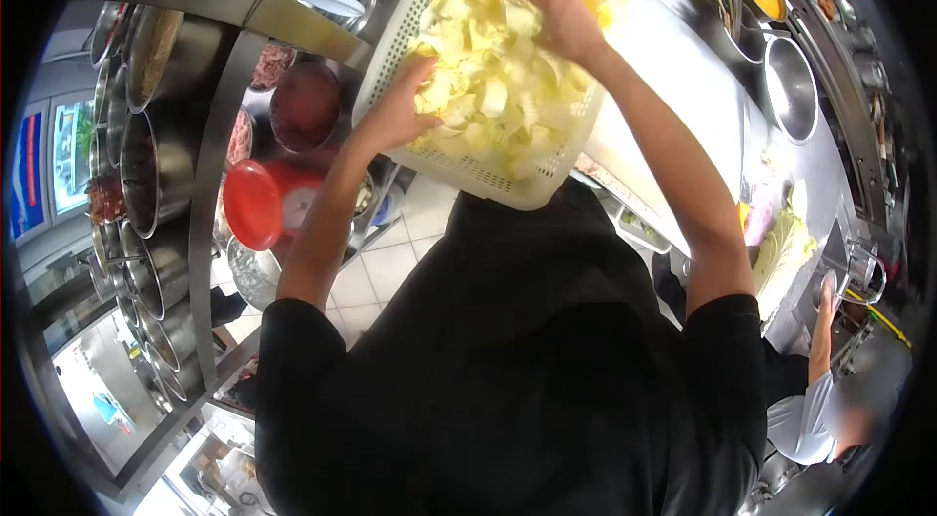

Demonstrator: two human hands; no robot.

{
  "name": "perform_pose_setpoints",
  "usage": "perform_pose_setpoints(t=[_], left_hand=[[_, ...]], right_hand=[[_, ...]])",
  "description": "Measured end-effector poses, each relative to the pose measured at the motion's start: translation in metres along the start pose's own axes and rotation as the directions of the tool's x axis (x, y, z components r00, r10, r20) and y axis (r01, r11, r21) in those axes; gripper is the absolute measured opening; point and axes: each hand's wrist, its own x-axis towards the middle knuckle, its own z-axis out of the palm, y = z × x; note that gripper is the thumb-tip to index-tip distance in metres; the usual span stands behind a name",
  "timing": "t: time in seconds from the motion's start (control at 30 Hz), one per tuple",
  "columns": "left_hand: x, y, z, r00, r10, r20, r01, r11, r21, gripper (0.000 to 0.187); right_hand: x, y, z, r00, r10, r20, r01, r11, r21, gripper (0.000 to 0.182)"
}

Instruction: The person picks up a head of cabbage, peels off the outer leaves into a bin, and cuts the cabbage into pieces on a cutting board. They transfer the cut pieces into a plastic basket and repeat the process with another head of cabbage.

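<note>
A cream plastic basket (390,28) full of chopped pale yellow-green cabbage (493,96) is in front of my body, its near end over the counter's edge. My left hand (392,111) is at the basket's left side, thumb and fingers spread against the cabbage. Farther back on the right, my right hand (566,23) rests on the heap with its fingers stretched over the leaves. Some fingertips are hidden among the pieces.
A white cutting board (664,67) lies right of the basket. Uncut cabbage (784,262) sits at the right. Metal bowls (789,86) line the counter. A red plastic container (252,204) stands left below a steel shelf. Another person (810,409) works at far right.
</note>
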Motion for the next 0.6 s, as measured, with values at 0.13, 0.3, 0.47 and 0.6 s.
perform_pose_setpoints(t=[0.13, 0.3, 0.47, 0.6], left_hand=[[-0.001, 0.059, -0.001, 0.990, -0.127, 0.055, 0.105, 0.949, 0.297, 0.084], [0.030, 0.041, 0.007, 0.985, -0.119, 0.127, 0.076, 0.950, 0.302, 0.067], [0.050, 0.054, -0.051, 0.978, -0.141, 0.152, 0.132, 0.989, 0.068, 0.054], [0.055, 0.068, -0.077, 0.987, -0.134, 0.087, 0.127, 0.989, 0.080, 0.063]], right_hand=[[0.002, 0.009, -0.010, 0.986, -0.087, -0.142, 0.113, 0.976, 0.186, 0.068], [-0.002, -0.007, -0.029, 0.984, 0.158, -0.081, -0.110, 0.901, 0.420, 0.048], [-0.006, 0.000, -0.039, 0.951, 0.184, -0.249, -0.052, 0.888, 0.457, 0.058], [-0.025, -0.014, -0.056, 0.976, 0.189, -0.106, -0.119, 0.877, 0.465, 0.063]])
